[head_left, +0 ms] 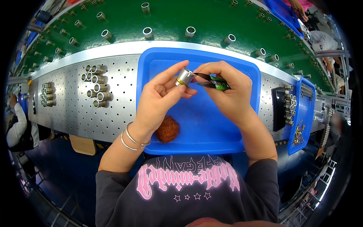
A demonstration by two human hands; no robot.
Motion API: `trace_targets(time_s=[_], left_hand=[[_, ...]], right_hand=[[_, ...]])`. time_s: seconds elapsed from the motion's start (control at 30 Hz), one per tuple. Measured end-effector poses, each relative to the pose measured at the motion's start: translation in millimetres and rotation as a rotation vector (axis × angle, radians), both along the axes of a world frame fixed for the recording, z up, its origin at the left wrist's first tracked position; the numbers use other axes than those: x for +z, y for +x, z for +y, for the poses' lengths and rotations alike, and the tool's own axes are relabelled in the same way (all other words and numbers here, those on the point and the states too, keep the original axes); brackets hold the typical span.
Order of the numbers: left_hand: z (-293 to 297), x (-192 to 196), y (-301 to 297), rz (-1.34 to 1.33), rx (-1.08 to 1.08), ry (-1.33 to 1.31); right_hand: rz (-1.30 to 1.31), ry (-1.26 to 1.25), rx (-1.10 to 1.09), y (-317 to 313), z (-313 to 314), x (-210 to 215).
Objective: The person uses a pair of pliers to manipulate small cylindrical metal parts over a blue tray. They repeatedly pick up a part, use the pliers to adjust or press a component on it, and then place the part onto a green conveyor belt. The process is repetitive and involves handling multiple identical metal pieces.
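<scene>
Head view: a metal sleeve (184,76) is pinched by the left hand (159,92) above a blue tray (211,126). Green-handled snips (219,84) are grasped by the right hand (233,85) at the sleeve's three o'clock, tips near its rim. Tray's seven o'clock: a coppery ball (167,129).

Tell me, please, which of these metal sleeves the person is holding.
The metal sleeve in the left hand, over the blue tray; other sleeves on the green surface and perforated bench sit unheld.

Perforated metal bench (72,100) ran across middle, glossy green surface (170,19) beyond pale edging (113,50). Dark blue floor (77,174) lay below; light wooden seat (82,145) showed near bench's left part. Metal framing (336,53) stood at right.
</scene>
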State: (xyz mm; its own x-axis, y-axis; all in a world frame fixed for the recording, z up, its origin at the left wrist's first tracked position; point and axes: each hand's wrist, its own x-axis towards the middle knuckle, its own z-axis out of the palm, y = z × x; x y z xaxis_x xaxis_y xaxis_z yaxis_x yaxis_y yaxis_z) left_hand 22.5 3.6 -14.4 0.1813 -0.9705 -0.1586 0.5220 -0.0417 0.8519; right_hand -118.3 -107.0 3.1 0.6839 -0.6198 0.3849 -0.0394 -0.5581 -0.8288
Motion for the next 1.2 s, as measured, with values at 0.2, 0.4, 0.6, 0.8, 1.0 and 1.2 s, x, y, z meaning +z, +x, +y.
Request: trace_targets(time_s=[0.2,0.4,0.6,0.8,1.0,1.2], left_hand=[[1.7,-0.8,-1.1,-0.068,0.001,-0.016],[2.5,-1.1,-2.3,-0.105,-0.011,-0.051],[2.1,-2.2,-0.7,-0.060,-0.012,-0.053],[-0.3,-1.0,-1.1,-0.035,0.155,-0.017],[-0.1,1.5,-2.5,-0.026,0.216,-0.056],[0.2,-0.9,-3.0,-0.020,0.223,-0.083]], right_hand=[[-0.018,-0.034,0.015,-0.7,0.2,2.1],[-0.082,-0.097,0.034,-1.3,-0.4,6.8],[-0.049,-0.099,-0.057,-2.1,-3.4,11.9],[0.078,-0.232,-0.022,-2.0,-1.0,20.8],[0.185,-0.290,-0.027,0.8,0.8,11.8],[0.179,-0.242,-0.048,2.5,1.4,11.2]])
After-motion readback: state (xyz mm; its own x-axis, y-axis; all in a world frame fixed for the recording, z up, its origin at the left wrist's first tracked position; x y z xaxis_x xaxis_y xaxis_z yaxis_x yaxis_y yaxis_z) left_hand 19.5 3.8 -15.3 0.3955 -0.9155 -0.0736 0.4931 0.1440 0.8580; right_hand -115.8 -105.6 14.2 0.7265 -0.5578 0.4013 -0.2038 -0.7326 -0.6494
